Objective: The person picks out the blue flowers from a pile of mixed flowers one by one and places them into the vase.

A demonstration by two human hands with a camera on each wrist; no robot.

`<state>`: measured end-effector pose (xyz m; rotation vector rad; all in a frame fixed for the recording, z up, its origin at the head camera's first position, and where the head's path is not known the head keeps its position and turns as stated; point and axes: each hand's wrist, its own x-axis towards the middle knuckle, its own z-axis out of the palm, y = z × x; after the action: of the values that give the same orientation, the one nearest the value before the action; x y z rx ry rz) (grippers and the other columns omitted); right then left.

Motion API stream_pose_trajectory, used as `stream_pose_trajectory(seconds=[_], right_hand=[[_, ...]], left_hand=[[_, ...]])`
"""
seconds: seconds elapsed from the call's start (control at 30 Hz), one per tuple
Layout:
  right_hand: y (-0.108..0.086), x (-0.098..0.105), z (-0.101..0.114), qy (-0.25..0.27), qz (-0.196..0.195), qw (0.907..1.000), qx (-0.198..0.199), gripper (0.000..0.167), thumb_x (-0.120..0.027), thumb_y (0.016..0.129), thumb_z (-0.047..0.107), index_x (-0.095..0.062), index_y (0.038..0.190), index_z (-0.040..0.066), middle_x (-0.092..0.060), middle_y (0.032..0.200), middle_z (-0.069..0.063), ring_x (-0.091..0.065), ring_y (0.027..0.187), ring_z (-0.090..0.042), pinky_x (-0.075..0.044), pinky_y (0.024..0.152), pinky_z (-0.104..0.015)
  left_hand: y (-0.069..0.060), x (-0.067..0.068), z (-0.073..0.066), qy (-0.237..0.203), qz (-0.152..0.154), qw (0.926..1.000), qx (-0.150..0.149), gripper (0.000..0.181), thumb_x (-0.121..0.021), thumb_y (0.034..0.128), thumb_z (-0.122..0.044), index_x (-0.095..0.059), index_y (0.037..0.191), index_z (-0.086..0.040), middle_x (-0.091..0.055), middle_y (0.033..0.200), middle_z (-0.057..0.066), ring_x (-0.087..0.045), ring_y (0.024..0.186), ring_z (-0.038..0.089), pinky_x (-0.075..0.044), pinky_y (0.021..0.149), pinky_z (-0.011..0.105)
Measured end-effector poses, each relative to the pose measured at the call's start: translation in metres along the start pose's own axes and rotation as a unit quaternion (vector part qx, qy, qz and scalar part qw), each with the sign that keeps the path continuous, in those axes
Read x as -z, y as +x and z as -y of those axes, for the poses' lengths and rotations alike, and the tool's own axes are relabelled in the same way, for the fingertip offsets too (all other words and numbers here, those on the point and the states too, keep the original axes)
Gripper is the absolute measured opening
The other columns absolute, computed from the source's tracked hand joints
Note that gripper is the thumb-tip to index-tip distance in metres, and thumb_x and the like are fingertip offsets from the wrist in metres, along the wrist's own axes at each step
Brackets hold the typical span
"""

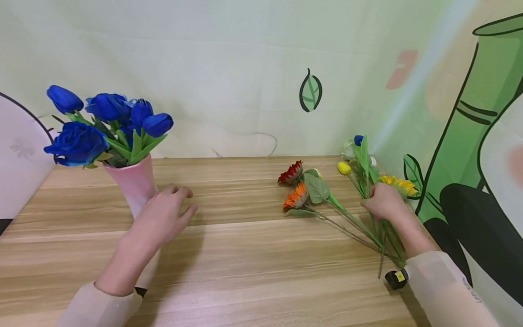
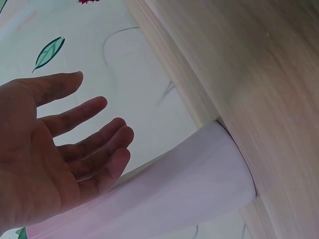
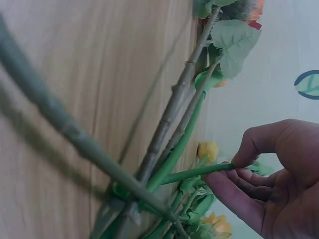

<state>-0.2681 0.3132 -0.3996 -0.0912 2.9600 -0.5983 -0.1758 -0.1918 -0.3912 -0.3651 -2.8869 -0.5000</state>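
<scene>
In the head view, a pink-and-white vase (image 1: 131,181) at the left holds several blue roses and tulips (image 1: 110,109). My left hand (image 1: 165,211) is beside the vase, its fingers loosely bent and holding nothing; whether it touches the vase I cannot tell. At the right, my right hand (image 1: 386,202) pinches a thin green stem (image 3: 199,172) between thumb and index finger. That stem appears to belong to a blue tulip (image 1: 358,140) with long green leaves. Around the hand lie a yellow tulip (image 1: 344,168), a yellow sunflower (image 1: 398,185) and a white flower (image 1: 348,150).
A dark red flower (image 1: 291,173) and an orange flower (image 1: 296,196) lie right of the middle on the wooden table (image 1: 245,268), their stems crossing toward the right hand. A printed cloth backdrop (image 1: 229,81) stands behind. A small black box (image 1: 396,279) is by the right sleeve.
</scene>
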Motion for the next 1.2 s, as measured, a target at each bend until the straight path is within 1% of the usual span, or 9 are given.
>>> stream_pose_trajectory(seconds=[0.07, 0.17, 0.27, 0.3, 0.4, 0.57, 0.7, 0.87, 1.2], right_hand=[[0.001, 0.001, 0.002, 0.000, -0.013, 0.9999, 0.001, 0.026, -0.065, 0.089, 0.014, -0.049, 0.069, 0.008, -0.054, 0.054, -0.004, -0.057, 0.047, -0.018, -0.041, 0.047, -0.031], [0.002, 0.001, 0.005, 0.001, -0.035, 0.9994, 0.002, 0.020, -0.066, 0.089, 0.015, -0.055, 0.084, -0.001, -0.059, 0.069, -0.010, -0.058, 0.059, -0.023, -0.045, 0.053, -0.034], [0.001, 0.000, 0.008, 0.006, -0.064, 0.9979, 0.008, 0.027, -0.065, 0.089, 0.016, -0.056, 0.102, -0.007, -0.061, 0.086, -0.017, -0.059, 0.074, -0.029, -0.049, 0.064, -0.039], [0.001, 0.000, 0.009, 0.007, -0.075, 0.9971, 0.013, 0.029, -0.064, 0.089, 0.016, -0.056, 0.105, -0.008, -0.062, 0.089, -0.018, -0.058, 0.078, -0.031, -0.049, 0.067, -0.041], [-0.002, 0.001, 0.015, 0.019, -0.105, 0.9940, 0.024, 0.032, -0.063, 0.089, 0.015, -0.057, 0.109, -0.009, -0.063, 0.092, -0.019, -0.059, 0.081, -0.034, -0.049, 0.072, -0.045], [-0.005, 0.004, 0.024, 0.032, -0.141, 0.9886, 0.041, 0.031, -0.064, 0.088, 0.013, -0.058, 0.109, -0.009, -0.064, 0.091, -0.018, -0.061, 0.081, -0.034, -0.050, 0.073, -0.048], [-0.008, 0.004, 0.034, 0.037, -0.142, 0.9879, 0.049, 0.032, -0.065, 0.087, 0.012, -0.060, 0.110, -0.010, -0.065, 0.091, -0.018, -0.062, 0.081, -0.034, -0.051, 0.074, -0.048], [-0.014, 0.003, 0.047, 0.050, -0.136, 0.9876, 0.060, 0.033, -0.066, 0.086, 0.011, -0.059, 0.111, -0.010, -0.064, 0.091, -0.016, -0.061, 0.082, -0.033, -0.051, 0.075, -0.047], [-0.029, -0.005, 0.075, 0.068, -0.120, 0.9847, 0.107, 0.027, -0.065, 0.086, 0.007, -0.058, 0.108, -0.006, -0.063, 0.087, -0.011, -0.060, 0.076, -0.026, -0.049, 0.072, -0.042]], left_hand=[[0.000, 0.000, 0.000, 0.000, 0.001, 1.0000, 0.000, 0.030, -0.071, 0.0971, -0.022, -0.068, 0.115, 0.002, -0.065, 0.108, 0.024, -0.067, 0.096, 0.042, -0.053, 0.084, 0.057], [0.000, 0.000, 0.001, 0.002, 0.001, 1.0000, -0.001, 0.030, -0.071, 0.0972, -0.022, -0.069, 0.114, 0.002, -0.065, 0.108, 0.024, -0.067, 0.096, 0.042, -0.053, 0.084, 0.057], [0.000, 0.001, 0.000, 0.003, 0.005, 1.0000, -0.001, 0.030, -0.071, 0.0974, -0.022, -0.068, 0.114, 0.002, -0.065, 0.109, 0.024, -0.066, 0.096, 0.041, -0.053, 0.083, 0.056], [0.000, 0.000, 0.000, 0.002, 0.008, 1.0000, 0.000, 0.029, -0.070, 0.0975, -0.022, -0.068, 0.114, 0.002, -0.065, 0.109, 0.024, -0.066, 0.097, 0.041, -0.053, 0.083, 0.056], [-0.001, -0.001, -0.001, 0.000, 0.013, 0.9999, 0.001, 0.029, -0.070, 0.0977, -0.022, -0.068, 0.115, 0.001, -0.065, 0.109, 0.023, -0.066, 0.097, 0.040, -0.054, 0.082, 0.055], [-0.002, -0.003, -0.001, -0.004, 0.020, 0.9998, 0.000, 0.029, -0.069, 0.0983, -0.022, -0.068, 0.115, 0.002, -0.065, 0.109, 0.023, -0.066, 0.096, 0.040, -0.054, 0.082, 0.055], [-0.003, -0.004, -0.001, -0.001, 0.019, 0.9998, -0.004, 0.030, -0.069, 0.0979, -0.022, -0.067, 0.116, 0.002, -0.065, 0.109, 0.024, -0.066, 0.098, 0.041, -0.053, 0.083, 0.056], [-0.003, -0.006, -0.003, 0.002, 0.010, 0.9997, -0.020, 0.028, -0.071, 0.0955, -0.020, -0.068, 0.114, 0.001, -0.065, 0.107, 0.024, -0.066, 0.096, 0.043, -0.054, 0.082, 0.056], [-0.003, -0.008, -0.005, -0.059, 0.040, 0.9972, -0.019, 0.028, -0.070, 0.0987, -0.024, -0.068, 0.116, -0.002, -0.065, 0.110, 0.020, -0.066, 0.095, 0.034, -0.054, 0.082, 0.051]])
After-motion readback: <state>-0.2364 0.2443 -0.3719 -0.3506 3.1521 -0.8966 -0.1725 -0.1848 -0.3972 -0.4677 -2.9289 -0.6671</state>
